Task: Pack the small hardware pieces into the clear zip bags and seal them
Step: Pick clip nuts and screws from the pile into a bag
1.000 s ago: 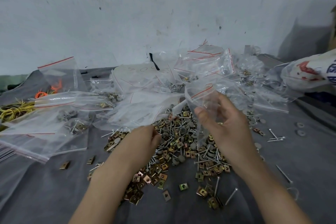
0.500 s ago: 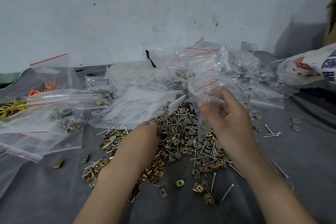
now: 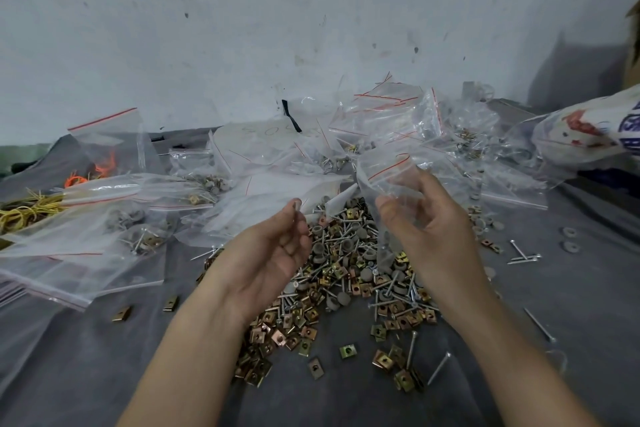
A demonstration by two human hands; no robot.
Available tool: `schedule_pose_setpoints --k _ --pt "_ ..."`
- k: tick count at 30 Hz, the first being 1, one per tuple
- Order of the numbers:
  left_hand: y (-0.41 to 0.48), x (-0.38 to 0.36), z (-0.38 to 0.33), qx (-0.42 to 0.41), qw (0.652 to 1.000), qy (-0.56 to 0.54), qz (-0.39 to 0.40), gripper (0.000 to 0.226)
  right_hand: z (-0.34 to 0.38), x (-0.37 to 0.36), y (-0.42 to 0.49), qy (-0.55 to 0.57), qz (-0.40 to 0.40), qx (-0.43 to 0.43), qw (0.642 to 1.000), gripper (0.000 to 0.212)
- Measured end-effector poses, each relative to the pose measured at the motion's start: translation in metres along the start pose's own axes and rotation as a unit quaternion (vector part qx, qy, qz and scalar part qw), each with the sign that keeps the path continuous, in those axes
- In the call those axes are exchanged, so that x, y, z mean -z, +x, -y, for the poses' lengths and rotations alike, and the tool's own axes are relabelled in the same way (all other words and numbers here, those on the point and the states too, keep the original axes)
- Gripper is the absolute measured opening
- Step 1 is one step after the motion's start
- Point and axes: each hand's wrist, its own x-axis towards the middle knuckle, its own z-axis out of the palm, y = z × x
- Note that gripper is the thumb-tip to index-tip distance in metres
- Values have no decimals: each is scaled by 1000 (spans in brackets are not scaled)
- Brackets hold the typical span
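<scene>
Clear zip bag (red line along its mouth) hangs above the hardware pile on the grey bench, pinched between thumb and fingers of the raised right hand. Left hand palm-up beside it, fingers curled; contents indeterminate.

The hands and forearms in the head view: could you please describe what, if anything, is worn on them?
Nothing worn shows. The left hand and right hand are gloveless, no rings visible; the left forearm and right forearm are bare to the frame's lower edge, without sleeves, watch or bracelets.
</scene>
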Motion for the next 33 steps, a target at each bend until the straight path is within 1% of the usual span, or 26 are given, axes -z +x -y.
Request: schedule_pose_setpoints --k 4,8,13,17,22,27,31,33 --pt "-4 -3 -2 20 998 -44 42 11 0 -1 0 2 2 0 1000 60" --pt "-6 -6 -3 15 997 -35 64 7 1 -1 0 5 -5 4 1000 60" --pt "-6 -9 0 -3 998 6 56 18 0 -1 0 5 7 5 1000 52" --pt "-7 -10 0 1 999 0 52 21 0 0 0 4 -1 4 1000 54" --pt "-9 -12 -1 0 999 -2 46 11 -1 1 0 4 4 4 1000 52" --pt "-9 -13 -1 -5 999 -7 41 27 0 0 0 6 0 6 1000 50" --pt "-9 -12 0 0 999 -22 49 24 1 0 -1 5 0 8 1000 49" --pt "-9 -11 1 -1 998 -35 52 26 0 0 -1 8 0 8 1000 50"
